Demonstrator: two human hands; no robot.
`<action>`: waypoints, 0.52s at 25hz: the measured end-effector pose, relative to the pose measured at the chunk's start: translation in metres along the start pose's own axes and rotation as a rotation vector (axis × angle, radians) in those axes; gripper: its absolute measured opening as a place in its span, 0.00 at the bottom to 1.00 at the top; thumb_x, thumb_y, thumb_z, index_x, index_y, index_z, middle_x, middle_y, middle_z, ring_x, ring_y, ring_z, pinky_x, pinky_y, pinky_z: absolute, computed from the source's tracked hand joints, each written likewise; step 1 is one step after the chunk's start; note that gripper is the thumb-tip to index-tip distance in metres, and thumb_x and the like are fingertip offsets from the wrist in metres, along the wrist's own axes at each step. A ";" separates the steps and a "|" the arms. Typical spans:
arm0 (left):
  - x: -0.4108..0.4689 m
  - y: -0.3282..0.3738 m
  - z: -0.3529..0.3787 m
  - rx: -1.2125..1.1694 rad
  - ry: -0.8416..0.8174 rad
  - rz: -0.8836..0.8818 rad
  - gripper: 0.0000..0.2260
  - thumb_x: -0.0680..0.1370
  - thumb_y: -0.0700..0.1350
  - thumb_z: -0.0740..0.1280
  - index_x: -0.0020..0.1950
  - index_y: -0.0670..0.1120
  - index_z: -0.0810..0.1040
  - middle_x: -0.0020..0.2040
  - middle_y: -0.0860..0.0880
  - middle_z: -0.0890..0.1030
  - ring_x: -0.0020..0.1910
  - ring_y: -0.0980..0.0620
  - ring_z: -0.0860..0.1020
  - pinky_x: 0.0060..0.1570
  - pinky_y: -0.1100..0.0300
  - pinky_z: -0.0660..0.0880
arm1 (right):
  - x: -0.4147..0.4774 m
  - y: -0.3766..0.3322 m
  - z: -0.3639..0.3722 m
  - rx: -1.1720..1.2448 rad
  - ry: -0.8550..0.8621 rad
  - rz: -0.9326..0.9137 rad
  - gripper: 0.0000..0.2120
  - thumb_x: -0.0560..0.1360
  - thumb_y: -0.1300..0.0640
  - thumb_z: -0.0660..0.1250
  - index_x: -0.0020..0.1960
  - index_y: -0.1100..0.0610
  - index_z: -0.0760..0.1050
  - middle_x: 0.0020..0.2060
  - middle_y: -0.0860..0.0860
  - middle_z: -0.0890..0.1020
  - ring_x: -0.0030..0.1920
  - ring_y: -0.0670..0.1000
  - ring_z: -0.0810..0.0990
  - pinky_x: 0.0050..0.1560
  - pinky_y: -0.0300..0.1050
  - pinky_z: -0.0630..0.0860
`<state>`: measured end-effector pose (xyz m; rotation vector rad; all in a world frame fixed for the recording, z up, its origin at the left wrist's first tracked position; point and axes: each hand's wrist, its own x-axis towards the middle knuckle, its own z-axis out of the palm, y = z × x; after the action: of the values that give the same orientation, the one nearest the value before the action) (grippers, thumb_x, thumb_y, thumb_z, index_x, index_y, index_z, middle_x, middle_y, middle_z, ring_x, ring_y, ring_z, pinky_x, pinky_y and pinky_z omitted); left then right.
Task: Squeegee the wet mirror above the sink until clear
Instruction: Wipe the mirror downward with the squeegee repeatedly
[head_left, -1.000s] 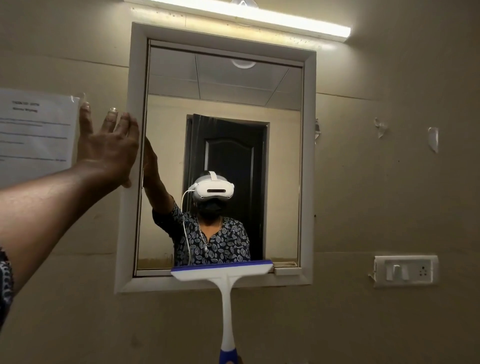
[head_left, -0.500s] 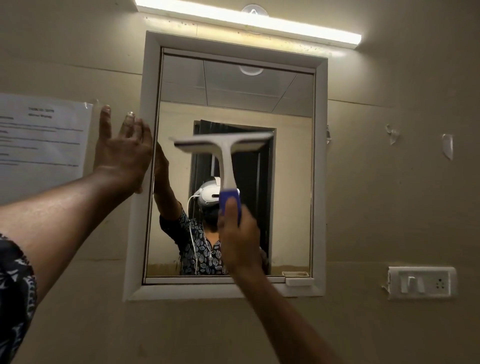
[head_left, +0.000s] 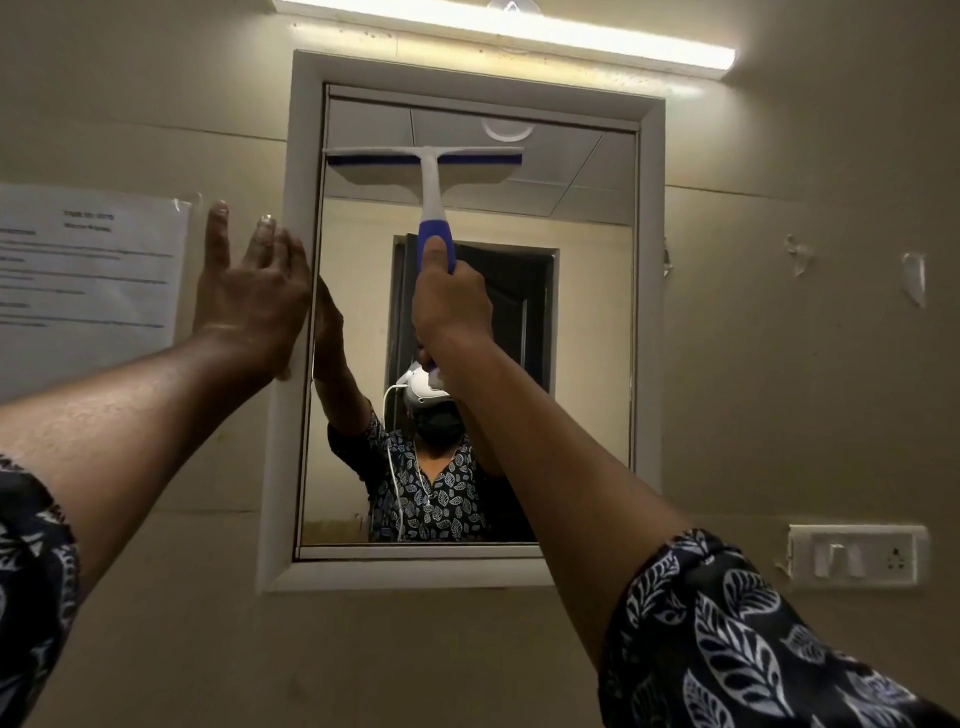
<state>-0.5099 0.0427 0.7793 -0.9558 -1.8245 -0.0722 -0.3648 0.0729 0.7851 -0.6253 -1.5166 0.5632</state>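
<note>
A white-framed mirror (head_left: 587, 322) hangs on the beige wall. A white squeegee (head_left: 423, 161) with a blue grip lies with its blade across the upper left of the glass, handle pointing down. My right hand (head_left: 449, 306) is closed around the blue grip. My left hand (head_left: 249, 291) rests flat, fingers spread upward, against the mirror's left frame (head_left: 296, 218). Any wetness on the glass is too faint to tell.
A printed paper notice (head_left: 88, 270) is stuck to the wall left of the mirror. A lit tube light (head_left: 519, 26) runs above the frame. A white switch and socket plate (head_left: 857, 556) sits at the lower right. The mirror reflects a person and a dark door.
The squeegee has gone from the mirror's bottom edge up to near the top of the glass, and my right arm has risen into view. My left hand stays on the frame.
</note>
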 end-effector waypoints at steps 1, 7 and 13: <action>0.000 0.000 0.000 0.002 -0.003 0.002 0.55 0.65 0.60 0.75 0.77 0.38 0.45 0.78 0.39 0.51 0.78 0.42 0.48 0.72 0.37 0.41 | 0.003 -0.002 0.001 0.000 0.005 0.001 0.23 0.80 0.44 0.49 0.63 0.61 0.68 0.47 0.56 0.74 0.50 0.57 0.76 0.57 0.57 0.73; 0.000 0.001 -0.001 0.012 -0.013 -0.001 0.55 0.65 0.60 0.75 0.77 0.38 0.44 0.78 0.40 0.50 0.78 0.42 0.48 0.71 0.37 0.41 | 0.023 -0.018 0.004 0.040 -0.036 0.084 0.23 0.80 0.43 0.49 0.58 0.61 0.67 0.43 0.57 0.75 0.40 0.55 0.75 0.48 0.53 0.78; 0.001 -0.001 0.002 -0.012 0.000 0.005 0.55 0.66 0.60 0.74 0.78 0.39 0.43 0.78 0.40 0.49 0.78 0.42 0.47 0.71 0.37 0.40 | 0.034 -0.027 0.019 0.035 0.035 0.067 0.23 0.79 0.42 0.48 0.59 0.60 0.67 0.44 0.57 0.76 0.45 0.56 0.78 0.49 0.52 0.77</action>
<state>-0.5120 0.0439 0.7799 -0.9689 -1.8241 -0.0805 -0.3853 0.0774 0.8274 -0.6575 -1.4546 0.6261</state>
